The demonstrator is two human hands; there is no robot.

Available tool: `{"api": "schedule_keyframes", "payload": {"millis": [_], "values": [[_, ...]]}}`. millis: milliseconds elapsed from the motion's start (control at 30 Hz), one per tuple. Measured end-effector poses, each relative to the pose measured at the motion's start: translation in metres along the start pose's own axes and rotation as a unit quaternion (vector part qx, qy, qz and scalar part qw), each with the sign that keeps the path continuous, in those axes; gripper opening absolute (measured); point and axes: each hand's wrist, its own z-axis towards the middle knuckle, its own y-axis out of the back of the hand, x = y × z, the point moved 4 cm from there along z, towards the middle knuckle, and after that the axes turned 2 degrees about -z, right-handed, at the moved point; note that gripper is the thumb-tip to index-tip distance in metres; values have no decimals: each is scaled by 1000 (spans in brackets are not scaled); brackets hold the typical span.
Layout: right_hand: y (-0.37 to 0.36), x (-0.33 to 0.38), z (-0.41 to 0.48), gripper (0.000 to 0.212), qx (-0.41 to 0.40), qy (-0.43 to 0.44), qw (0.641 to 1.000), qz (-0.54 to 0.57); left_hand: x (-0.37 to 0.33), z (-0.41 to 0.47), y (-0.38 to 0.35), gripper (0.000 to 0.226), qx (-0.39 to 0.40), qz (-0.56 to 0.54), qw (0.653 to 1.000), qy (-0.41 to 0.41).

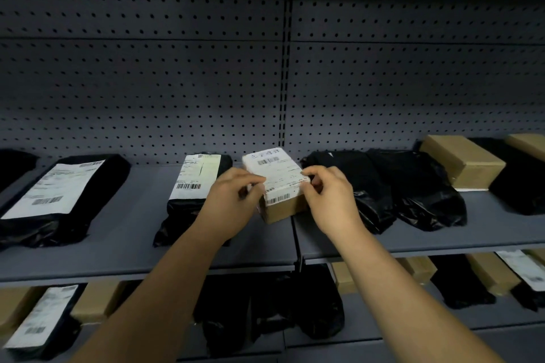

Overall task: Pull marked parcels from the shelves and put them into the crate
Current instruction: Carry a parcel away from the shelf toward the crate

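Small cardboard box point(283, 211): rectangular, matte brown, sharp corners. It is sitting near the middle of the upper shelf point(126, 233), over the seam where two grey shelf panels are meeting. A white paper label point(274, 177) with printed barcodes is covering its top face and folding over the front edge.

Left hand point(236, 196) is pinching the box's left edge with curled fingers. Right hand point(330, 194) is gripping the right edge, with its fingertips on the label corner. Cannot tell whether the box is resting on the shelf or lifting clear of it.

Left side: a glossy black poly bag point(191, 183) with a flat white label is lying just beside the left hand. A larger labelled bag point(59, 191) is lying well apart.

Right side: crumpled black plastic bags point(383, 186), wrinkled and shiny, are crowding close to the right hand. A plain cardboard block point(463, 162) is sitting beyond them.

Behind: a perforated metal back panel point(147, 82).

A bare strip of shelf is running from the box forward to the front lip.
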Motion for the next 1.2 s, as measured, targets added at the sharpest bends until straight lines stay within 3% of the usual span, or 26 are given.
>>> {"api": "schedule_keyframes", "payload": {"millis": [100,167,267,367,567,767,967,1067,1200], "values": [[7,1,0,22,-30,3,999,-19,1,4,3,15,-20,-27,999,4],[8,6,-6,22,-30,29,999,-20,4,10,4,20,-24,23,999,15],[2,15,-17,37,5,63,998,-26,7,19,2,37,3,84,995,49],[-5,15,-19,50,50,51,997,-27,10,23,-2,39,23,76,995,64],[0,3,-7,38,28,6,999,-23,12,20,12,24,-36,108,992,47],[-8,4,-14,26,3,0,1000,-22,11,16,8,39,26,71,997,24],[-12,2,-6,38,8,-7,1000,16,7,5,14,29,-33,113,992,-41],[-15,2,-9,34,4,-17,1000,17,10,7,17,26,-60,80,995,6],[-23,3,-11,35,36,-42,998,19,15,8,10,37,3,27,995,97]]}}
